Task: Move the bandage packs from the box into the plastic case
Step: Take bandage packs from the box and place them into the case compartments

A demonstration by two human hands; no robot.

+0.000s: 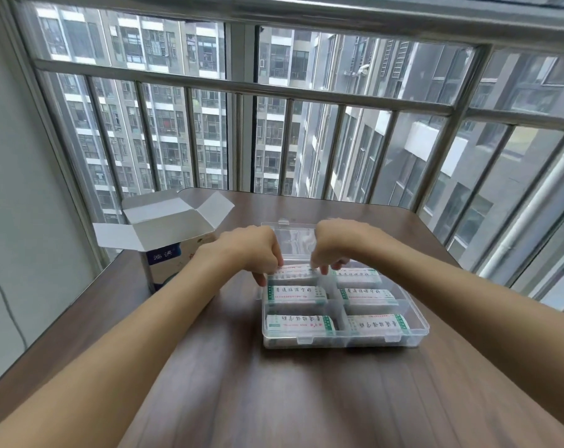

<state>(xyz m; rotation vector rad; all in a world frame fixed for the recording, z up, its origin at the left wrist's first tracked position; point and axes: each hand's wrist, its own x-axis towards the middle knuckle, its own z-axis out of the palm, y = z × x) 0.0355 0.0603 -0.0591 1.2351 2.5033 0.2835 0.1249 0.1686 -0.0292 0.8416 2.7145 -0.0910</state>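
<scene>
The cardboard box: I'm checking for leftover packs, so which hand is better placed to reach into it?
The left hand. The cardboard box stands open at the table's far left, right beside that wrist. The right hand would have to cross over the plastic case. Both hands are now fingering the far-left pack.

A plastic case (345, 337) sat on the table (242, 399), its lid (293, 237) open at the far side. To its left and slightly farther back stood the box (164, 263), flaps raised. In the case lay 6 bandage packs in 2 columns of 3: near left (297, 324), middle left (295, 295), far left (293, 275), near right (379, 324), middle right (368, 297), far right (358, 276). The left hand (251, 250) and right hand (335, 247) met over the far-left pack, fingertips touching it. Behind the table ran a railing (306, 92) along a window.
</scene>
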